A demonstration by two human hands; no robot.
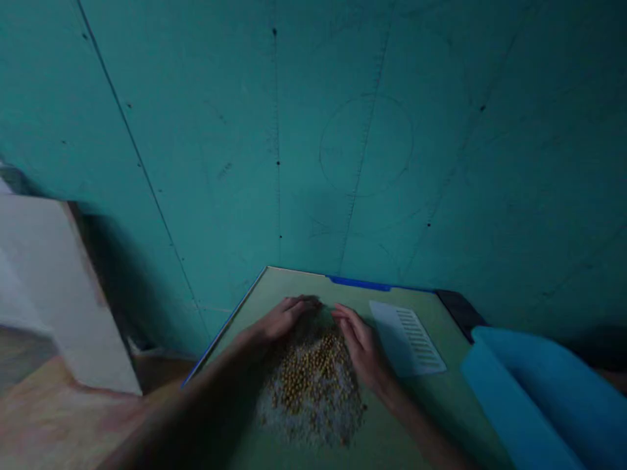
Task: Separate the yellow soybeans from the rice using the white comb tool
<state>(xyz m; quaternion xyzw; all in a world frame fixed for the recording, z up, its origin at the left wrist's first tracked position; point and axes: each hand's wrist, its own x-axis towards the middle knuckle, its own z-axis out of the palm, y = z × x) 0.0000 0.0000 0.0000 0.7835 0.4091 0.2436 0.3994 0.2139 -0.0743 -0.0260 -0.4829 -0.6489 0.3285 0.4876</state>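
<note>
The heap of mixed grains [311, 391], yellow round seeds over pale rice-like bits, lies mid-table [431, 405], its long axis running 12 to 6 o'clock. The left hand [284, 318] rests at its 11 o'clock edge, the right hand [363, 349] at 2 o'clock; both are flat, fingers loosely spread, holding nothing, about equally near. A white slotted card [406, 338] lies at 3 o'clock.

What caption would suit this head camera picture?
Two bare hands, left hand and right hand, cupped around a pile of beans and grains on a green board.
</note>
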